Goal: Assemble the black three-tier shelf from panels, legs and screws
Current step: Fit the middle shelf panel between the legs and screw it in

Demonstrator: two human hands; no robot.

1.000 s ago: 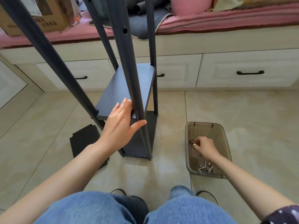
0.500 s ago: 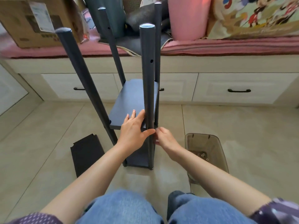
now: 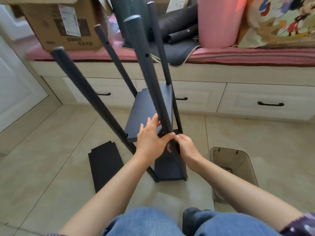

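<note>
The black shelf frame (image 3: 150, 79) stands on the floor, tilted, with four legs. A middle panel (image 3: 150, 106) and a bottom panel (image 3: 167, 169) sit between the legs. My left hand (image 3: 150, 137) holds the nearest leg at the middle panel's corner, thumb hooked round the leg and fingers lying on the panel. My right hand (image 3: 185, 145) is against the same leg from the right. Its fingertips pinch together at the leg, beside my left thumb, on a screw they mostly hide. A third, loose panel (image 3: 105, 167) lies flat on the tiles to the left.
A brown translucent bin (image 3: 238, 160) with screws (image 3: 229, 171) sits on the floor at the right. Behind are white drawers (image 3: 265, 101) under a pink-cushioned bench carrying a cardboard box (image 3: 64, 23) and a pink cylinder (image 3: 219, 23). My knees fill the bottom edge.
My right hand left the bin and came to the near leg beside my left thumb. The frame now leans, its leg tops swung to the left. My left hand stayed on the leg.
</note>
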